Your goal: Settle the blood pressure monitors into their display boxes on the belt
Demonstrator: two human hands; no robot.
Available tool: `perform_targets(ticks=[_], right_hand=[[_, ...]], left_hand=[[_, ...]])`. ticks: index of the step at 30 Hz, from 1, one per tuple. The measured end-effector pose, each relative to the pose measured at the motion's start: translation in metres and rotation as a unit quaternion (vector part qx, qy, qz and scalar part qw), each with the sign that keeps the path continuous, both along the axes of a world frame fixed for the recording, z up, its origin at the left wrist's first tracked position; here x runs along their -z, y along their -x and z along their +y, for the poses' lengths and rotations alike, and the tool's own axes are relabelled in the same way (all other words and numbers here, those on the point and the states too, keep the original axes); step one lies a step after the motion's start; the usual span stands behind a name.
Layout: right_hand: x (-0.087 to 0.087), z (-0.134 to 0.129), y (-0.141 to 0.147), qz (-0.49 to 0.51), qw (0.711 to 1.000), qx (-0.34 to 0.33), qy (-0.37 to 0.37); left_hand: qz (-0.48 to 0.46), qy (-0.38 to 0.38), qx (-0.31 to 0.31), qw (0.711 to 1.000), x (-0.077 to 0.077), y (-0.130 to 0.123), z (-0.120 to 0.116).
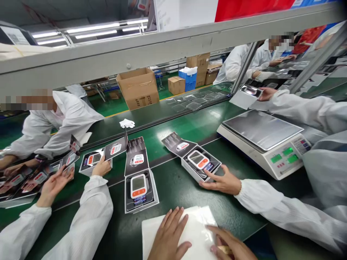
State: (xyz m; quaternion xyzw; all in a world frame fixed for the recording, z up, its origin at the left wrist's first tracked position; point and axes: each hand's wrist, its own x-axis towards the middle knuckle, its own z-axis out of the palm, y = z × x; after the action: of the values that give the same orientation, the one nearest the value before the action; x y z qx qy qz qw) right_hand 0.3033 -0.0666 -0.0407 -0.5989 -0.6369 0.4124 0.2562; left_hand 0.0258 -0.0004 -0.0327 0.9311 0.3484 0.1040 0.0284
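Observation:
A stack of thin white sheets or bags [199, 225] lies at the bottom middle of the head view. My left hand [169, 234] rests flat on it, fingers stretched out. At the stack's right edge, my right hand [233, 245] has bent fingers around a small yellowish thing [225, 250] that is mostly hidden. Beyond the stack, an open box [141, 191] holds a white and orange blood pressure monitor [138, 186], its printed lid folded back. Another open box [187, 168] with a like monitor [198, 159] is touched by a co-worker's hand [226, 180].
On the right stands a weighing scale [262, 130] with green displays. At left, a co-worker's hands [101, 167] hold an open box [92, 159] and printed packaging. A white glove [127, 123] lies on the far ledge, near clear plastic pieces [193, 105]. A metal beam [108, 54] crosses above.

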Motion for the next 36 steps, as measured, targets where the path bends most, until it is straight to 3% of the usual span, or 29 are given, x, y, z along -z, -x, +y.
perform_targets(ticks=[4,9,12,15,20,23,26,29,32,36], right_hand=[[-0.028,0.044,-0.005,-0.084,0.995,-0.011,-0.051],[-0.038,0.087,-0.006,-0.184,0.968,-0.138,-0.104],[-0.037,0.096,-0.007,-0.186,0.959,-0.194,-0.096],[-0.039,0.098,-0.007,-0.185,0.956,-0.209,-0.09],[-0.061,0.1,-0.021,-0.079,0.969,-0.229,-0.041],[-0.081,0.112,-0.049,-0.027,0.982,-0.168,-0.082],[-0.094,0.135,-0.074,-0.077,0.976,-0.095,-0.183],[-0.095,0.161,-0.082,-0.134,0.957,-0.105,-0.234],[-0.089,0.173,-0.079,-0.16,0.943,-0.088,-0.278],[-0.079,0.156,-0.073,-0.117,0.937,0.028,-0.329]], left_hand=[[-0.018,0.005,-0.033,0.999,-0.001,-0.011,-0.004],[-0.067,-0.027,-0.057,0.996,0.004,-0.031,-0.007],[-0.083,-0.065,-0.076,0.992,0.006,-0.035,-0.007],[-0.087,-0.091,-0.081,0.989,0.013,-0.035,-0.008],[-0.096,-0.106,-0.047,0.989,0.027,-0.03,-0.005],[-0.116,-0.084,-0.083,0.986,0.013,-0.046,0.007],[-0.152,-0.059,-0.11,0.98,-0.019,-0.082,0.037],[-0.186,-0.052,-0.095,0.977,-0.043,-0.12,0.074],[-0.207,-0.058,-0.076,0.974,-0.047,-0.139,0.099],[-0.23,-0.068,-0.077,0.968,-0.038,-0.135,0.103]])
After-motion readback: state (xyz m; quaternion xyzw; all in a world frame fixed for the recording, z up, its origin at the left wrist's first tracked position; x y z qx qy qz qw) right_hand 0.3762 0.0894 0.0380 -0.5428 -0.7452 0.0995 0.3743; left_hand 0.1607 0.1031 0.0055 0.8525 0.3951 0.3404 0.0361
